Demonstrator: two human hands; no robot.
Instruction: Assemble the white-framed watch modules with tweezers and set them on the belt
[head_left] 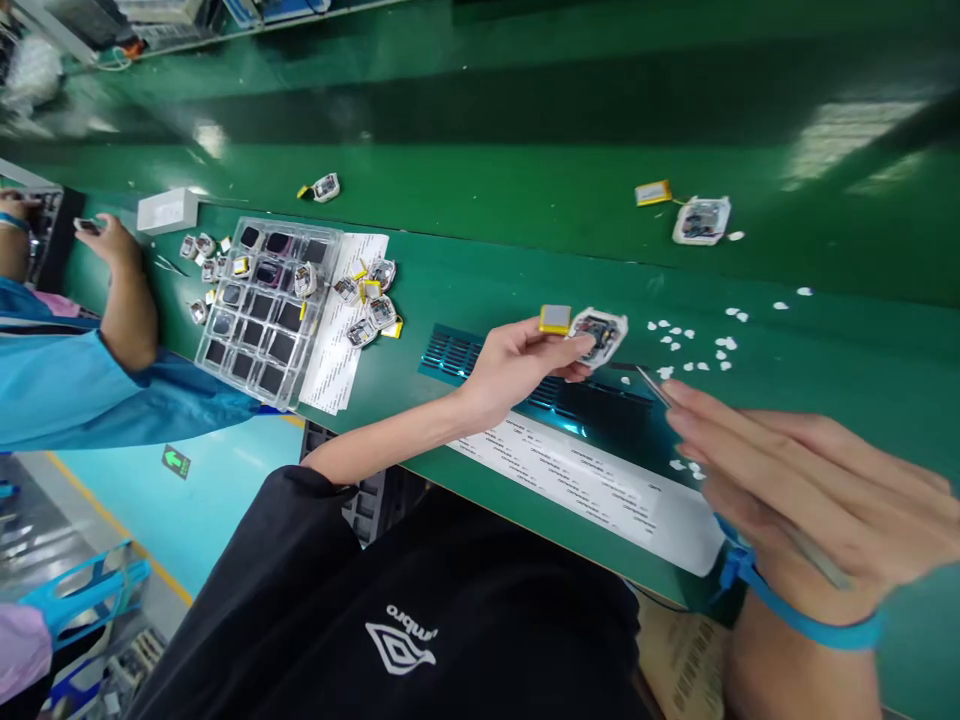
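Observation:
My left hand [517, 365] pinches a small white device housing [604, 335] with exposed circuitry, thumb across its face. A yellow-edged battery pack [555, 319] hangs off the housing's left side, above my fingers. In my right hand [795, 480] is a pair of thin metal tweezers [654, 385], its tip pointing left toward the housing but apart from it. Beneath the hands lie a dark blue film sheet with cut slots [559, 415] and a white printed label sheet [570, 475]. Small white scraps [726, 343] are scattered beside the tweezers.
Another opened housing [703, 220] with its battery [653, 193] lies at the back right. Left stands a clear compartment tray [259, 310] beside several housings [375, 305] on paper. A white box [167, 211] and a co-worker's arm [124, 290] are farther left.

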